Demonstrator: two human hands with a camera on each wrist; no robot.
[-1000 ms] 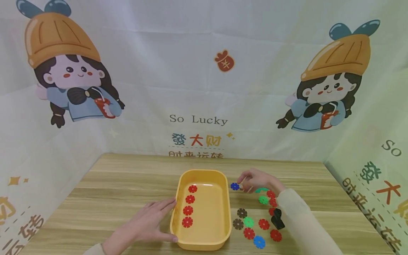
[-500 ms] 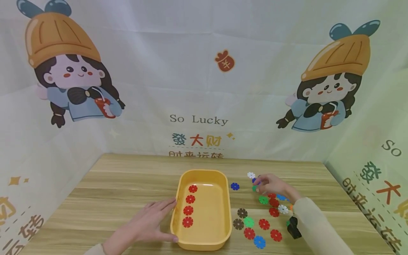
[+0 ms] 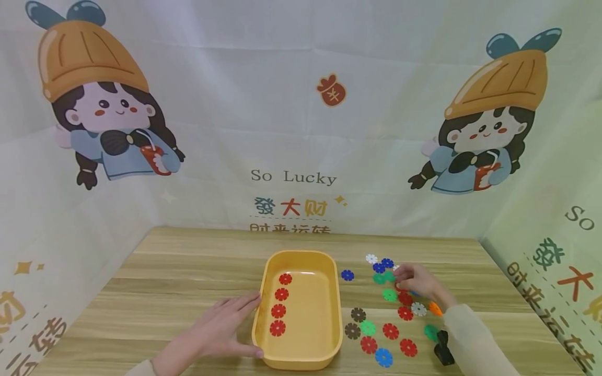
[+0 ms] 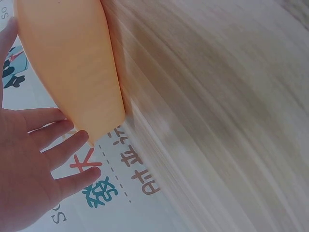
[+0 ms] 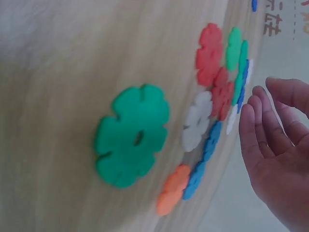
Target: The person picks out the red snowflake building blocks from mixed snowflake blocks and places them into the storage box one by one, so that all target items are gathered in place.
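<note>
My left hand point(image 3: 220, 328) rests against the left side of the yellow tray point(image 3: 339, 313), fingers spread and thumb near its front corner. Along the tray's left side, a column of red notched plastic discs lies flat, the farthest disc point(image 3: 285, 279) near the back wall. My right hand point(image 3: 418, 283) hovers over the loose discs right of the tray. In the right wrist view its fingers point(image 5: 270, 125) are slightly bent, with nothing visible between them and the thumb. Nearest it are a red disc point(image 3: 405, 298) and a green disc point(image 3: 389, 277); some discs are partly hidden beneath the hand.
More discs lie on the wooden table point(image 3: 188, 271): dark blue point(image 3: 347, 275), brown point(image 3: 358, 314), light blue point(image 3: 383, 357), white point(image 3: 419, 309), orange point(image 3: 435, 308) and dark green point(image 5: 135, 135). A black object point(image 3: 443, 349) sits by the right sleeve. Printed cloth point(image 3: 301, 115) hangs behind.
My right hand has moved right from beside the dark blue disc across the loose discs, uncovering white, blue and green ones. The left hand, tray and its red column stay put.
</note>
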